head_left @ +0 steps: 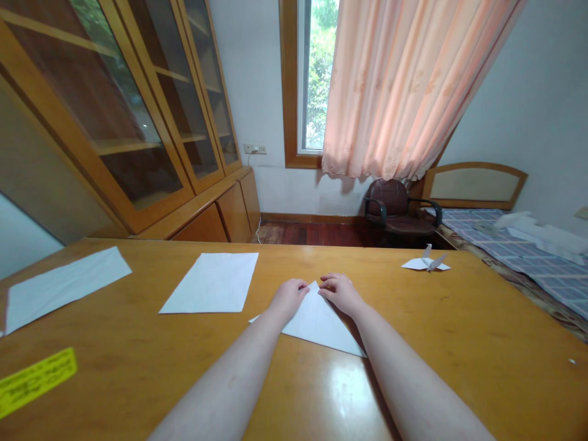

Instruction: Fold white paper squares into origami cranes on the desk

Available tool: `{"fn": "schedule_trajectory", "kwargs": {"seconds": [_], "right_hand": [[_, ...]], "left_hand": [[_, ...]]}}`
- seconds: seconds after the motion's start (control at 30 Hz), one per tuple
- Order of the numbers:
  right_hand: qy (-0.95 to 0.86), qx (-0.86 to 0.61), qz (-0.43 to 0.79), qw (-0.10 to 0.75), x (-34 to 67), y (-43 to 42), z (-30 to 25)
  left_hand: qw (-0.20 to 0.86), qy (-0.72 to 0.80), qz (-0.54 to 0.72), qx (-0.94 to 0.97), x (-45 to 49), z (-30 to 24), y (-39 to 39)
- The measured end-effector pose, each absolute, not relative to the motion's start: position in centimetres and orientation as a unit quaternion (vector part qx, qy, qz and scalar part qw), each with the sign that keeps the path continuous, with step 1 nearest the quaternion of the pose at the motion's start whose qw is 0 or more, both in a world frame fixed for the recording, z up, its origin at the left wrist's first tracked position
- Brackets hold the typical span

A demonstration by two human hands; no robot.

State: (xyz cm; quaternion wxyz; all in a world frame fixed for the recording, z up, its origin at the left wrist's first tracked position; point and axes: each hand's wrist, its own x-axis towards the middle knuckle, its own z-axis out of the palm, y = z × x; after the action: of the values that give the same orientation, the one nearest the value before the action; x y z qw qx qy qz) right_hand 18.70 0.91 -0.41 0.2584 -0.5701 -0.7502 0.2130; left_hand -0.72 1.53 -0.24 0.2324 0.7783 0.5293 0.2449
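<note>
A white sheet of paper (316, 321), folded into a triangle, lies on the wooden table with its tip pointing away from me. My left hand (289, 299) is closed at the left side of that tip, thumb and fingers pinching the paper's edge. On the other side, my right hand (340, 293) has its fingers curled on the right edge near the tip. A small corner of paper sticks out to the left beneath my left wrist. My hands and forearms hide parts of both slanted edges.
Left of my hands lies a flat white sheet (211, 283), with another long white paper (68, 288) farther left. A folded paper crane (427, 262) stands at the far right. A yellow label (37, 381) is at the near left. Beyond the table's far edge is an armchair (397, 208).
</note>
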Motion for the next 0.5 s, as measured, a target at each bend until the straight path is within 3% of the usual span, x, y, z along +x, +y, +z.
{"fn": "schedule_trajectory", "kwargs": {"seconds": [0.5], "right_hand": [[-0.727, -0.570, 0.266, 0.275, 18.57, 1.08, -0.42]], "left_hand": [[0.267, 0.521, 0.259, 0.768, -0.73, 0.33, 1.41]]}}
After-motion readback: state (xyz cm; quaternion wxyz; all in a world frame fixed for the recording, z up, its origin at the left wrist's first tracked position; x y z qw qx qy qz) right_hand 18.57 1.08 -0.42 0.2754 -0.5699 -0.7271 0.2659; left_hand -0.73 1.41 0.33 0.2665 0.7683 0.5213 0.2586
